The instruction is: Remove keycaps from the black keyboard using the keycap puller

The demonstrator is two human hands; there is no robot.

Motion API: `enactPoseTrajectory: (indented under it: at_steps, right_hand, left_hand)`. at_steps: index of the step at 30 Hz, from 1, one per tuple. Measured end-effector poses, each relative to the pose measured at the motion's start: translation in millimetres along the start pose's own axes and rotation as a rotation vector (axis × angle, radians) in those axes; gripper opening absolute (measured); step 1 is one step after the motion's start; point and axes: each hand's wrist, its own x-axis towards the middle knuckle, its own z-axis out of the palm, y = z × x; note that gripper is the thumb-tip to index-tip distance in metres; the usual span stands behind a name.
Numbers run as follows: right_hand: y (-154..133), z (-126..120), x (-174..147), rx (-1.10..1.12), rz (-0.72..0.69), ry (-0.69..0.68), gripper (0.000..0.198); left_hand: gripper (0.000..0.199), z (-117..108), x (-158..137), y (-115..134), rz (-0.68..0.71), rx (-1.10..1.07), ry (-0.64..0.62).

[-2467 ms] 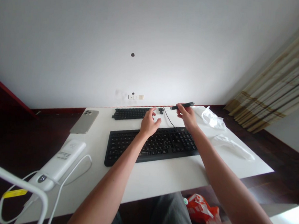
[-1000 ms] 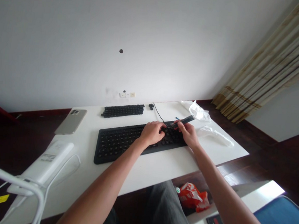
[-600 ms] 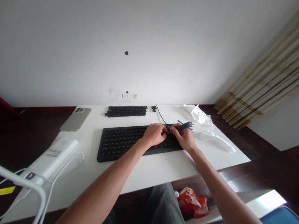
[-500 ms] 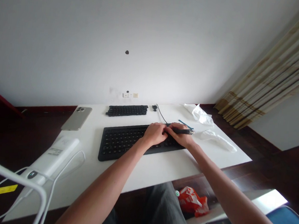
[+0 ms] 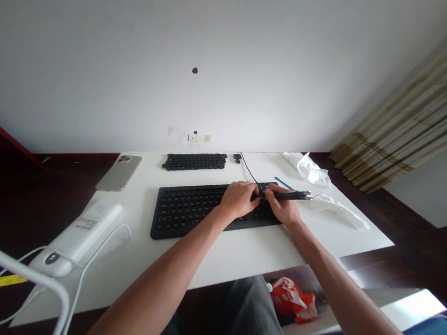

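Observation:
A black keyboard [image 5: 189,214] lies on the white table, its keycaps off across the visible part. My right hand [image 5: 285,207] is closed around a black pen-shaped tool [image 5: 293,195], whose silver end points to the right. The tool's other end is at the keyboard's upper right part, between my hands. My left hand [image 5: 240,199] rests over the keyboard with its fingers and thumb bent together beside the tool; whatever is in them is hidden. Behind the keyboard lie rows of loose black keycaps [image 5: 195,161] and a small group of keycaps [image 5: 237,158].
A phone [image 5: 119,173] and a white power strip [image 5: 79,236] with its cable lie at the left. Crumpled clear plastic wraps [image 5: 312,170] and a thin blue stick [image 5: 284,183] lie at the right. An open drawer below holds a red bag [image 5: 292,299].
The view has shifted slightly. My hands have parted a little, and the tool's silver end has swung farther right. The keyboard's upper right corner shows more.

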Motion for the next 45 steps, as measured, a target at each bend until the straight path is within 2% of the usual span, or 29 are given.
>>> enactPoseTrajectory:
  at_steps: [10,15,18,21,24,26,29,33,36,39,42,45]
  right_hand:
    - [6,1,5,0.194,0.147,0.113,0.042]
    - [5,-1,6,0.221,0.140,0.075,0.051]
    - [6,-2,7,0.240,0.141,0.065,0.046]
    - [6,-3,7,0.364,0.161,0.094,0.038]
    - [6,-4,7,0.453,0.123,0.097,0.031]
    - [7,-4,7,0.474,0.120,0.083,0.029]
    - [9,-5,8,0.456,0.126,0.059,0.029]
    - [10,-7,8,0.446,0.082,0.007,0.040]
    - [12,-6,8,0.554,0.078,-0.024,0.042]
    - [15,-4,9,0.719,0.088,-0.042,0.033]
    - [17,-3,9,0.809,0.102,-0.032,0.024]
    - [15,-4,8,0.721,0.083,-0.046,0.029]
  left_hand:
    - [0.012,3,1,0,-0.002,0.025,-0.005]
    - [0.013,4,2,-3,-0.016,0.009,-0.016]
    - [0.015,4,2,-4,-0.013,0.023,-0.025]
    - [0.014,3,1,-4,-0.016,0.033,-0.025]
    - [0.011,3,1,-3,-0.017,0.016,-0.023]
    - [0.014,2,1,-2,-0.025,-0.022,-0.004]
    - [0.029,2,1,-1,-0.042,-0.103,0.077]
    - [0.039,2,1,2,0.032,-0.144,0.184]
    - [0.043,3,1,5,0.074,-0.118,0.216]
    - [0.050,3,1,6,0.073,-0.102,0.261]
    - [0.043,2,0,7,0.118,-0.105,0.286]
    - [0.032,0,0,8,0.153,-0.104,0.272]
